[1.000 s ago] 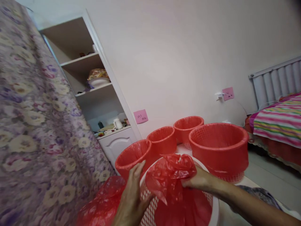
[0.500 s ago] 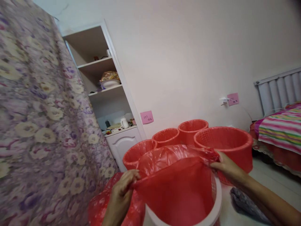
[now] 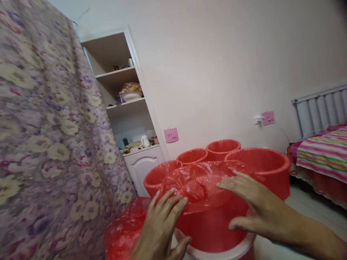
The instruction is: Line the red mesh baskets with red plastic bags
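A thin red plastic bag [image 3: 200, 182] lines the nearest basket, whose pale rim [image 3: 235, 251] shows at the front. The bag's loose upper part stands up and sags over the basket's mouth. My left hand [image 3: 165, 220] is at the bag's left side, fingers spread, holding nothing. On the other side my right hand [image 3: 249, 202] is open too, thumb apart from the fingers, close to the plastic. Whether the fingertips touch the bag I cannot tell. More crumpled red plastic [image 3: 121, 231] lies to the left of the basket.
Several red baskets stand behind, among them a large one [image 3: 260, 162] at right. A floral curtain [image 3: 54, 144] hangs at left beside a shelf cabinet [image 3: 146, 162]. A bed with a striped cover [image 3: 322, 151] is at right. Pink notes [image 3: 171, 135] are on the wall.
Both hands have let go of the bag's edge and opened. The bag's near side, stretched between them before, has slumped and crumpled over the basket's mouth.
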A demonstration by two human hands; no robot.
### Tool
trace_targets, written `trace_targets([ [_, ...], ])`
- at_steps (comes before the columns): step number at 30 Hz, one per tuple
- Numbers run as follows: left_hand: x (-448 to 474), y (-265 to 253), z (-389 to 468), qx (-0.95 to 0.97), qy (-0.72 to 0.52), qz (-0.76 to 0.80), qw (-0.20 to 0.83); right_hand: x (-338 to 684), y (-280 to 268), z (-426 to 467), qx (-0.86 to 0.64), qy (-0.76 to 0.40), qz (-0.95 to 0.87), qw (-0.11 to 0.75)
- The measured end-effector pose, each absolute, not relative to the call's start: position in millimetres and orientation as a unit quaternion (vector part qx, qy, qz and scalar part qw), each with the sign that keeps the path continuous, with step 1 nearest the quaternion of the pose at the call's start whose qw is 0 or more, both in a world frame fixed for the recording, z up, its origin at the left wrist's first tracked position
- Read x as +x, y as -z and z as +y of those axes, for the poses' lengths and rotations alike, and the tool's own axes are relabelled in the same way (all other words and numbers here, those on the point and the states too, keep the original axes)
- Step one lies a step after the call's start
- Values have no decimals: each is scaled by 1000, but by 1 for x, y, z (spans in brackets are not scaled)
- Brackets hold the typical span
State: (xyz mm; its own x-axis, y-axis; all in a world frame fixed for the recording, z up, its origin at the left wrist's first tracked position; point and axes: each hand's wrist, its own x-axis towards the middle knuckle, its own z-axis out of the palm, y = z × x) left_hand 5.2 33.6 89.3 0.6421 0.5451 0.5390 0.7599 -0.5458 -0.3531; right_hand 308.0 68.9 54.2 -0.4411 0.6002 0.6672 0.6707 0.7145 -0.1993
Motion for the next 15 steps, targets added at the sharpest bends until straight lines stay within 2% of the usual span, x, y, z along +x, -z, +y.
trace_targets([
  [2, 11, -86, 42, -865, 160, -378, 288, 295, -47, 77, -366, 69, -872, 318],
  [6, 18, -80, 48, -870, 135, -416, 229, 286, -39, 92, -412, 67, -864, 282],
  [9, 14, -79, 45, -872, 210, -408, 171, 294, -48, 87, -419, 5, -847, 326],
  [12, 4, -76, 44, -860, 309, -393, 100, 302, -55, 73, -347, -39, -850, 394],
  [15, -4, -73, 48, -851, 339, -400, 17, 301, -52, 62, -322, -64, -858, 396],
])
